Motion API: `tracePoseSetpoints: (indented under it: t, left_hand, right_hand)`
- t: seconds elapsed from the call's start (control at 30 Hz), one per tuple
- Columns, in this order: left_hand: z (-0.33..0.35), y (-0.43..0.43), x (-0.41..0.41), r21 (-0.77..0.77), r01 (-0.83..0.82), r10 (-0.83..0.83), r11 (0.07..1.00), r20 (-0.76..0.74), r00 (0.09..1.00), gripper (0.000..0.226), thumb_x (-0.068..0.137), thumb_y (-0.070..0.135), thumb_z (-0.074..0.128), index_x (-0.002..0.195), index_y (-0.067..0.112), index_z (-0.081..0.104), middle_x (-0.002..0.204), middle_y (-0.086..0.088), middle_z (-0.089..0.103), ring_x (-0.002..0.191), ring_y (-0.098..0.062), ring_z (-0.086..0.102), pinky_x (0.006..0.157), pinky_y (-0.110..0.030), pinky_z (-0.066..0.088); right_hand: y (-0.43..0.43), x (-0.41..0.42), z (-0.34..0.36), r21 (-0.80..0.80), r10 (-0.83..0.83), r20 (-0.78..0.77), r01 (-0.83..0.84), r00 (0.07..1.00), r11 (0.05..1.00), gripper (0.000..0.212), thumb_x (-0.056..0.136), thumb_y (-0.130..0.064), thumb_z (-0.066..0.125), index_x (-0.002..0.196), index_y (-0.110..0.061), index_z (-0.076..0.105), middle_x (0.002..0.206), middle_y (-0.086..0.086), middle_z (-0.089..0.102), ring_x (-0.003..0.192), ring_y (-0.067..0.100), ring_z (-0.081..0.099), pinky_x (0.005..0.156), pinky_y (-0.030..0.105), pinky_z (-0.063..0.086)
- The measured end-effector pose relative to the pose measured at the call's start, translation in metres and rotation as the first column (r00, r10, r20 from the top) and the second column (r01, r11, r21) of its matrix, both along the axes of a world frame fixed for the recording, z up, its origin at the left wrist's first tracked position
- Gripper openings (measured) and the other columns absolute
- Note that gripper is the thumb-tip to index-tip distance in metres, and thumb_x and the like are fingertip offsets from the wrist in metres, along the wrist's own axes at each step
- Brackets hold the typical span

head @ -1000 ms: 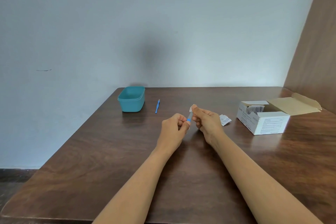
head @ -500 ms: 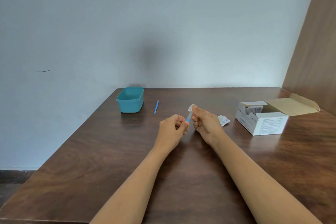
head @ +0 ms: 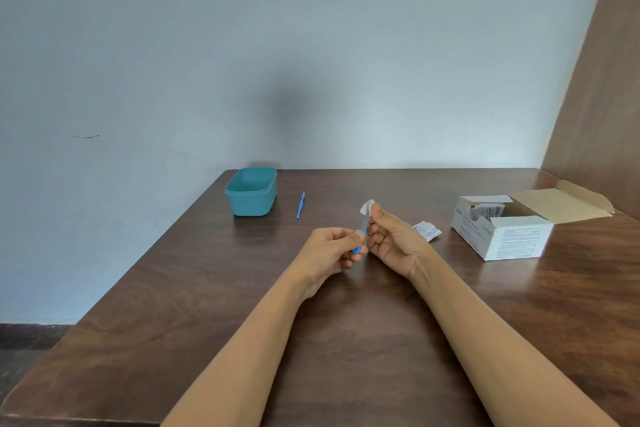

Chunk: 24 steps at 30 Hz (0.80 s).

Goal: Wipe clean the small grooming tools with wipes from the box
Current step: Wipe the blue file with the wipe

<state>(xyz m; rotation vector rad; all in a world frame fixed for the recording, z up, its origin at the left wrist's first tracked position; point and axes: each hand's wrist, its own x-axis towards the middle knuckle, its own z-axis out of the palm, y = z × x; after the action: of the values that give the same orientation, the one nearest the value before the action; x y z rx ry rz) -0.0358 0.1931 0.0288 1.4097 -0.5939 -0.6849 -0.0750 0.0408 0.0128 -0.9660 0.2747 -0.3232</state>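
My left hand [head: 330,251] is shut on the blue handle of a small grooming tool [head: 358,246], which points up and away above the table's middle. My right hand [head: 393,239] pinches a small white wipe [head: 367,207] around the tool's upper end, which is hidden by the wipe. A second blue tool [head: 300,206] lies flat on the table to the right of a teal tub [head: 251,191]. The white wipe box [head: 498,236] stands open at the right, with packets showing inside.
A torn wipe packet [head: 428,230] lies just right of my right hand. The dark wooden table [head: 194,288] ends at the left and near edges. A brown wall panel [head: 602,80] rises at the far right, a pale wall behind.
My right hand with the wipe has slid a little up along the tool toward its tip. The left hand keeps its hold in nearly the same place.
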Motion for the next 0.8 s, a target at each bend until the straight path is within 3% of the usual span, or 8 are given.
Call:
tracePoseSetpoints:
  t: [0.1, 0.23, 0.33, 0.47, 0.57, 0.67, 0.8]
  left_hand:
    - [0.003, 0.0, -0.001, -0.03, 0.051, -0.054, 0.998, -0.099, 0.994, 0.011, 0.092, 0.015, 0.06, 0.087, 0.007, 0.066, 0.068, 0.0, 0.062, 0.053, -0.003, 0.053, 0.054, -0.014, 0.046]
    - [0.007, 0.004, 0.002, -0.094, 0.06, -0.085, 0.994, -0.296, 0.951, 0.016, 0.092, 0.016, 0.059, 0.088, 0.004, 0.068, 0.063, 0.002, 0.06, 0.048, -0.002, 0.05, 0.048, -0.013, 0.045]
    - [0.008, 0.005, 0.002, -0.095, 0.071, -0.104, 0.993, -0.414, 0.904, 0.015, 0.092, 0.017, 0.06, 0.083, 0.007, 0.067, 0.062, 0.003, 0.059, 0.048, -0.002, 0.051, 0.046, -0.013, 0.045]
    - [0.006, 0.002, -0.002, -0.067, 0.097, -0.116, 0.993, -0.423, 0.899, 0.013, 0.091, 0.016, 0.06, 0.082, 0.008, 0.062, 0.062, 0.001, 0.059, 0.049, -0.003, 0.052, 0.047, -0.014, 0.046]
    - [0.008, 0.003, -0.002, -0.082, 0.092, -0.119, 0.992, -0.432, 0.894, 0.012, 0.092, 0.015, 0.058, 0.086, 0.006, 0.063, 0.061, 0.001, 0.06, 0.048, -0.003, 0.053, 0.046, -0.014, 0.046]
    - [0.009, 0.007, 0.001, -0.111, 0.078, -0.12, 0.991, -0.454, 0.883, 0.014, 0.092, 0.016, 0.058, 0.084, 0.006, 0.064, 0.061, 0.002, 0.059, 0.048, -0.003, 0.052, 0.045, -0.013, 0.045]
    - [0.008, 0.004, 0.0, -0.109, 0.09, -0.13, 0.99, -0.45, 0.884, 0.015, 0.093, 0.017, 0.058, 0.082, 0.008, 0.062, 0.062, 0.002, 0.058, 0.048, -0.002, 0.051, 0.046, -0.012, 0.044]
  right_hand:
    - [-0.002, 0.0, -0.003, 0.008, 0.058, 0.028, -0.058, 0.998, 0.998, 0.046, 0.056, -0.036, 0.088, 0.088, -0.011, 0.067, 0.073, 0.004, 0.057, 0.068, 0.015, 0.049, 0.072, 0.027, 0.041]
    - [0.005, -0.003, -0.001, -0.114, 0.193, 0.001, -0.192, 0.981, 0.975, 0.016, 0.072, -0.028, 0.069, 0.076, -0.012, 0.067, 0.07, 0.003, 0.063, 0.063, 0.011, 0.05, 0.068, 0.023, 0.042]
    - [0.007, -0.001, 0.0, -0.069, 0.143, 0.037, -0.141, 0.989, 0.988, 0.018, 0.069, -0.029, 0.071, 0.077, -0.013, 0.068, 0.069, 0.003, 0.06, 0.061, 0.011, 0.051, 0.068, 0.024, 0.042]
    - [0.003, 0.001, -0.001, 0.078, 0.042, 0.082, -0.049, 0.996, 0.996, 0.032, 0.063, -0.034, 0.076, 0.083, -0.014, 0.061, 0.059, -0.005, 0.057, 0.056, 0.008, 0.05, 0.068, 0.024, 0.042]
    - [0.004, -0.003, -0.001, -0.033, 0.213, 0.09, -0.211, 0.973, 0.977, 0.045, 0.045, -0.041, 0.091, 0.076, -0.017, 0.069, 0.064, -0.001, 0.06, 0.056, 0.009, 0.055, 0.065, 0.024, 0.048]
    - [0.008, -0.004, -0.001, -0.128, 0.303, 0.069, -0.293, 0.95, 0.948, 0.045, 0.04, -0.042, 0.095, 0.072, -0.019, 0.073, 0.07, 0.0, 0.064, 0.06, 0.009, 0.057, 0.075, 0.026, 0.044]
    - [0.008, -0.002, 0.001, -0.004, 0.169, 0.138, -0.171, 0.976, 0.985, 0.039, 0.046, -0.04, 0.093, 0.069, -0.017, 0.071, 0.066, -0.001, 0.059, 0.058, 0.01, 0.054, 0.065, 0.024, 0.048]
